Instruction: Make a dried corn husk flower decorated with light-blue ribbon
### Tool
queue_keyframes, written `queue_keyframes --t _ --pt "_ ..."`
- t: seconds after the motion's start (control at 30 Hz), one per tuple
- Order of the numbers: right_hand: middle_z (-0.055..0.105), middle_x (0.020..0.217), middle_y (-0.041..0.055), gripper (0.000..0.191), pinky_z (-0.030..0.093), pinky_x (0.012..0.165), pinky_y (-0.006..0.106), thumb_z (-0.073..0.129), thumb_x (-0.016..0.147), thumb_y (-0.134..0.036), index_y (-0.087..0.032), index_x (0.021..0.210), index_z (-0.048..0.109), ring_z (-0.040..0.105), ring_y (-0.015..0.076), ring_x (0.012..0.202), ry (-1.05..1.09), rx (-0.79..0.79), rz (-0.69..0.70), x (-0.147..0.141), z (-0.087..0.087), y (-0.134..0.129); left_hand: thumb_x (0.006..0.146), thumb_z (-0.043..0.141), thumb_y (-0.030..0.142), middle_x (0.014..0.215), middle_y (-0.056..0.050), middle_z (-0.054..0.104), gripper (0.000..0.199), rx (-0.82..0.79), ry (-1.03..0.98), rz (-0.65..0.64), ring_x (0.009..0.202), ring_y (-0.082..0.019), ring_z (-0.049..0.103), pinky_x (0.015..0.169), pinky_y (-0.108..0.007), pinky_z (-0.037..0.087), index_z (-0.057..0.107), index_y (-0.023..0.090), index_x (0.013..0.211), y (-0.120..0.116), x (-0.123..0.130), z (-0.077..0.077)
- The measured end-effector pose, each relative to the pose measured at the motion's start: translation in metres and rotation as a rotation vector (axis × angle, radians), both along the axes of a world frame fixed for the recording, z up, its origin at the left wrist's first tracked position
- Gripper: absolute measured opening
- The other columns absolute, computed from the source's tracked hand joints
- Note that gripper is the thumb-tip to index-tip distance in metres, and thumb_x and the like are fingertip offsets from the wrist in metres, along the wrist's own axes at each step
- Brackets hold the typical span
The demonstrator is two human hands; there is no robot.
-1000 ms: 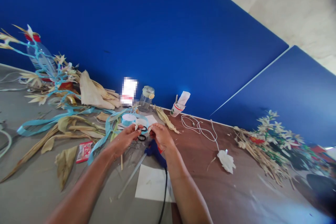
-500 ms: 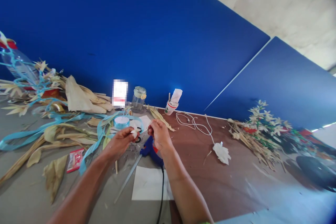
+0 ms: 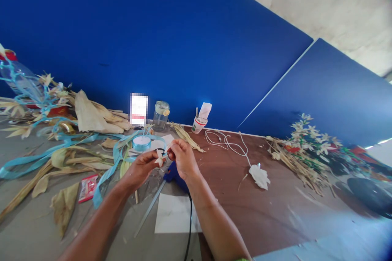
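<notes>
Two-handed, above the counter (image 3: 232,212): near the blue ribbon spool (image 3: 141,144), pinching in the left hand (image 3: 139,168) a small white flower (image 3: 159,158); over the blue glue gun (image 3: 175,174), holding the right hand (image 3: 184,159) closed just beside the flower, whatever it may grip too small to tell.

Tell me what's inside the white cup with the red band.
A folded white piece, paper or tissue, and a slim stick poke up from the cup. Its wall covers their lower ends and anything deeper.
</notes>
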State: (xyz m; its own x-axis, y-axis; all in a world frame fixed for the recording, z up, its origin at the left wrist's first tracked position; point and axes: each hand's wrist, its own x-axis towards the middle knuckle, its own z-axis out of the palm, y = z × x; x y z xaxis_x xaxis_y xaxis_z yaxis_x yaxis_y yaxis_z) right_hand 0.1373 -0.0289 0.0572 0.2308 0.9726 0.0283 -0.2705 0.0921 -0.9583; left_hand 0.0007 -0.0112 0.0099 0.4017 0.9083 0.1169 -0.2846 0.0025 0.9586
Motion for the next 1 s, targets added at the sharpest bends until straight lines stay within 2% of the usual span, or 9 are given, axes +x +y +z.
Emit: queue_keyframes --t 0.1,0.27,0.47,0.7,0.87,1.0 --pt "0.05 0.049 -0.0068 0.008 0.026 0.044 0.02 0.055 0.065 -0.021 -0.019 0.059 0.051 0.038 0.0067 0.043 0.004 0.013 -0.01 -0.001 0.002 -0.001 0.069 0.071 0.029 0.065 0.001 0.058 0.014 -0.032 -0.066 -0.075 0.067 -0.013 0.05 0.065 -0.023 0.04 0.066 0.017 0.064 -0.001 -0.001 0.002" --pt "0.048 0.048 -0.0072 0.008 0.028 0.046 0.022 0.054 0.068 -0.021 -0.019 0.061 0.051 0.038 0.0077 0.045 -0.071 0.062 0.002 -0.002 0.002 -0.004 0.069 0.073 0.028 0.067 0.001 0.059 0.012 -0.05 -0.109 -0.089 0.068 -0.012 0.051 0.066 -0.024 0.039 0.067 0.017 0.066 -0.001 -0.001 0.002" --pt "0.053 0.057 -0.005 0.007 0.033 0.048 0.022 0.054 0.07 -0.022 -0.018 0.065 0.054 0.042 0.0082 0.049 -0.191 0.117 0.007 -0.004 0.001 -0.006 0.072 0.071 0.028 0.068 0.0 0.06 0.013 -0.029 -0.144 -0.127 0.071 -0.013 0.051 0.069 -0.025 0.039 0.068 0.017 0.067 -0.001 -0.002 -0.001" --pt "0.054 0.059 -0.0044 0.007 0.036 0.048 0.021 0.054 0.071 -0.024 -0.018 0.067 0.054 0.044 0.0081 0.049 -0.194 0.103 -0.011 -0.01 0.004 -0.011 0.069 0.073 0.029 0.068 -0.001 0.059 0.014 -0.049 -0.142 -0.114 0.071 -0.013 0.051 0.07 -0.025 0.041 0.068 0.016 0.066 -0.001 -0.002 0.001" --pt "0.054 0.059 -0.0043 0.008 0.035 0.049 0.021 0.055 0.072 -0.023 -0.018 0.066 0.055 0.043 0.0086 0.05 -0.228 0.129 -0.025 -0.007 0.002 -0.01 0.067 0.074 0.031 0.067 -0.002 0.06 0.016 -0.039 -0.122 -0.099 0.07 -0.015 0.054 0.071 -0.028 0.043 0.068 0.016 0.066 0.001 -0.002 -0.004" --pt "0.051 0.057 -0.0052 0.009 0.033 0.05 0.021 0.054 0.074 -0.021 -0.018 0.066 0.056 0.041 0.0086 0.051 -0.253 0.149 -0.107 0.0 0.0 -0.007 0.067 0.075 0.03 0.07 -0.001 0.062 0.015 -0.042 -0.135 0.004 0.068 -0.014 0.055 0.069 -0.026 0.043 0.068 0.017 0.066 0.005 -0.001 -0.01"
